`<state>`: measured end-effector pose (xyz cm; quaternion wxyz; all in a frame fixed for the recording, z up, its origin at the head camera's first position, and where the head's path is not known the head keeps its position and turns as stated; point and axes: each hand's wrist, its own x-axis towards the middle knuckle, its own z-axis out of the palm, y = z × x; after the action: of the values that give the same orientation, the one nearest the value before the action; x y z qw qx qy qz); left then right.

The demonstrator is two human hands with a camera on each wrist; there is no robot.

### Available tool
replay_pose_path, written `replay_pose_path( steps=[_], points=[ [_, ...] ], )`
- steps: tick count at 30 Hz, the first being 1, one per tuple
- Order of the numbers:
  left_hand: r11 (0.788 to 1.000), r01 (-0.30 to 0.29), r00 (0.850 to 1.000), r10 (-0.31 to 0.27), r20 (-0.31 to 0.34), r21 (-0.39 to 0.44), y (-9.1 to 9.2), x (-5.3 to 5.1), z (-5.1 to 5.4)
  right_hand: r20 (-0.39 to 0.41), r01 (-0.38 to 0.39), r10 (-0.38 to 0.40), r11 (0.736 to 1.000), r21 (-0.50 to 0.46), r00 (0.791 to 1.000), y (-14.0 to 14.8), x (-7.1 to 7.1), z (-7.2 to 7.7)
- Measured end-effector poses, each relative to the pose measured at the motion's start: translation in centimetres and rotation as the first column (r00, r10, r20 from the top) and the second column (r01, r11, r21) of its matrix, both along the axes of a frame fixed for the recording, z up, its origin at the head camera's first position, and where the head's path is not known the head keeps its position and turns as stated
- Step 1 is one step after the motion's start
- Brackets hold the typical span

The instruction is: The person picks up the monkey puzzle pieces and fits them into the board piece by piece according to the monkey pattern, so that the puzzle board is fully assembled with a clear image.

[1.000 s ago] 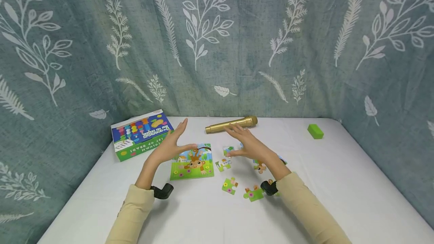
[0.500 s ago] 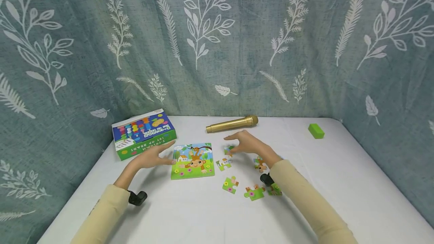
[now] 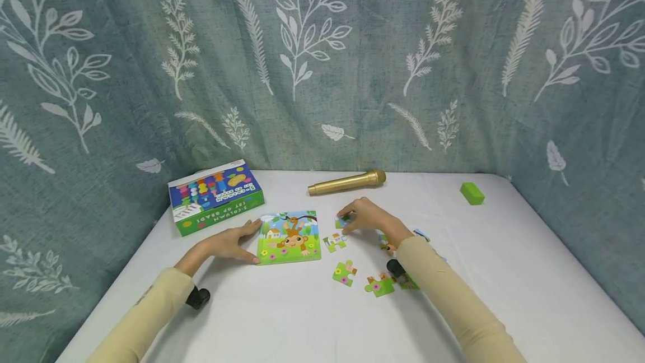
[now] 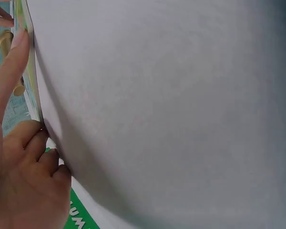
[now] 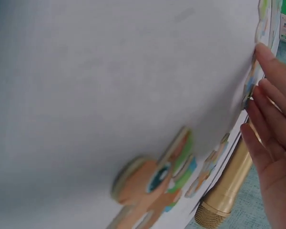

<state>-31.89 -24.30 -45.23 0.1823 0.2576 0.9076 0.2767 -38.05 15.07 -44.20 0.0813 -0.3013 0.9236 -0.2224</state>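
Note:
A square picture board point(image 3: 289, 240) with a cartoon monkey on it lies flat on the table. My left hand point(image 3: 229, 243) holds it along its left side, thumb at the near corner and fingertips at the far one. In the left wrist view, the thumb point(image 4: 20, 40) is straight and the other fingers point(image 4: 33, 138) are bent at the board's edge. To the right, my right hand point(image 3: 369, 217) pinches a small blue-green jigsaw piece point(image 3: 341, 221) at table level, partly hidden by the fingers. Just nearer lies another jigsaw piece point(image 3: 335, 242).
Jigsaw pieces point(image 3: 345, 273) point(image 3: 380, 285) lie in front, more under the right forearm. A golden microphone point(image 3: 347, 183) lies behind the hands. A bead-set box point(image 3: 216, 197) stands at back left, a green block point(image 3: 472, 194) at back right, before a patterned curtain point(image 3: 322, 71).
My left hand has moved left and down from above the board to its left edge. My right hand has lowered and its fingers have closed on the jigsaw piece.

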Motion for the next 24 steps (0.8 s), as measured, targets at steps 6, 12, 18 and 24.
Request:
replay_pose_path(
  steps=[6,12,18,24],
  points=[
    [0.997,-0.024,1.000,0.025,0.015,-0.071,0.1,-0.2,0.3,-0.028,-0.007,0.006,0.999,-0.038,1.000,0.1,-0.2,0.1],
    [0.995,-0.042,0.999,0.043,0.016,-0.089,0.4,-0.4,0.4,-0.093,-0.041,0.029,0.991,-0.131,0.995,-1.0,-0.1,0.2],
    [0.998,-0.036,0.998,0.039,0.058,-0.058,0.3,-0.3,-0.1,-0.109,-0.107,0.086,0.973,-0.203,0.990,-3.4,0.3,0.0],
    [0.999,-0.031,0.997,0.034,0.071,-0.044,0.1,-0.4,-0.3,-0.086,-0.113,0.095,0.968,-0.225,0.992,-6.5,0.5,-0.1]
  ],
)
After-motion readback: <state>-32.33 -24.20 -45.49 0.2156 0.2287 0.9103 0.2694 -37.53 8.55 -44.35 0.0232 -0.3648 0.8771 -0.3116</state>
